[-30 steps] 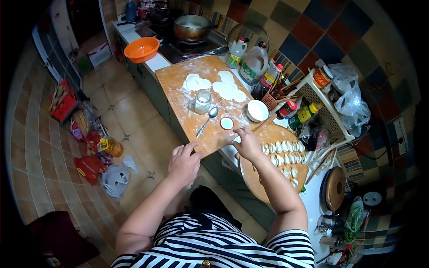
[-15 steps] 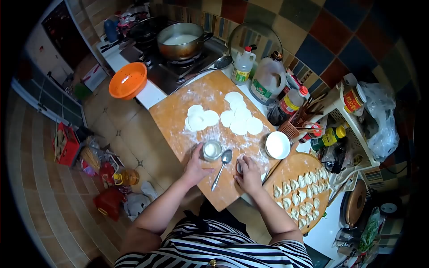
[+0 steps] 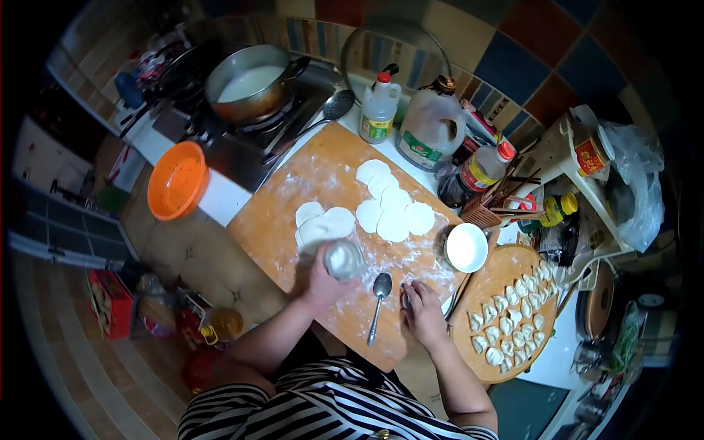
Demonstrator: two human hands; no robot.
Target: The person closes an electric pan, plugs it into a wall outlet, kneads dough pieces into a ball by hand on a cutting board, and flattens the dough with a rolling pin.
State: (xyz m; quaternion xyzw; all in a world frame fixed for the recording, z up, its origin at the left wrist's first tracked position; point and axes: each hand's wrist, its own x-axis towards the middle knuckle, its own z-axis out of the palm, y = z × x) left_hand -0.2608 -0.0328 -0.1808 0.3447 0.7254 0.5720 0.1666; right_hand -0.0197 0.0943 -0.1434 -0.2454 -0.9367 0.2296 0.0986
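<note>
My left hand (image 3: pixel 323 284) is wrapped round a small glass jar (image 3: pixel 346 259) with something white inside, tilted or lifted over the floury wooden board (image 3: pixel 286 176). My right hand (image 3: pixel 425 311) rests at the board's right edge, its fingers curled over a small greyish thing that is mostly hidden. Between the hands lies a metal spoon (image 3: pixel 380 297). Just beyond the jar sits a small pile of dough wrappers (image 3: pixel 321 226); a larger overlapping group of wrappers (image 3: pixel 394 209) lies to its right. A white bowl (image 3: pixel 466 248) stands beyond my right hand.
A round board (image 3: pixel 469 308) at the right carries several rows of folded dumplings (image 3: pixel 507 325). Bottles (image 3: pixel 433 132) line the back. At the left are a pot (image 3: pixel 249 84) on the stove and an orange colander (image 3: pixel 176 183) overhanging the counter edge.
My left hand has closed round the jar and moved it toward the smaller wrapper pile. My right hand stays by the board's right edge. The whole view has shifted and turned slightly.
</note>
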